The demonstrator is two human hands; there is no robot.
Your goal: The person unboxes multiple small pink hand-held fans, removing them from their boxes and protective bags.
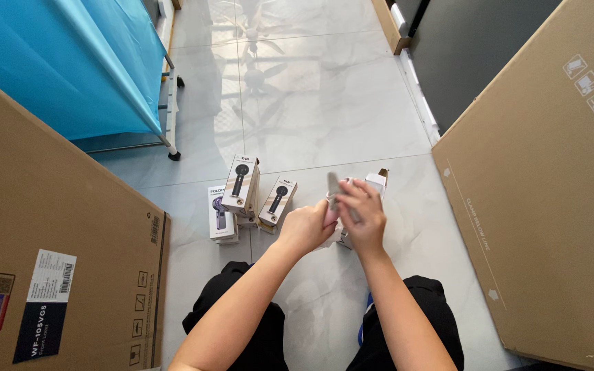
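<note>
While both forearms reach forward from the lap, the two hands meet over the tiled floor [324, 117], close together and touching. The left hand [307, 228] is curled, knuckles up, fingers closed around the lower end of a small pinkish-grey device [333, 192]. The right hand [362, 214] comes in from the other side, fingers bent and wrapped over the same device near its middle, wrist cocked slightly inward. The device's slim grey top pokes up above both hands, tilted a little to the left. What exactly the fingertips press on is hidden, I cannot tell.

Just behind the right hand sits an open white box [378, 182], flap up, mostly covered by the hands; its contents cannot be seen. Moving left, three closed retail boxes stand near one another on the floor: a tall white box [242, 185] with a dark handheld gadget pictured on its face, a shorter box [278, 202] leaning beside it with the same picture, and a third box [221, 214] lying flat at the far left, touching the tall one.

Further out, a large brown carton [49, 240] fills the left edge, carrying a printed label, and another big cardboard carton [544, 185] leans along the right. A blue cloth [84, 62] hangs on a metal frame at upper left. Black trousers [242, 323] show below.
</note>
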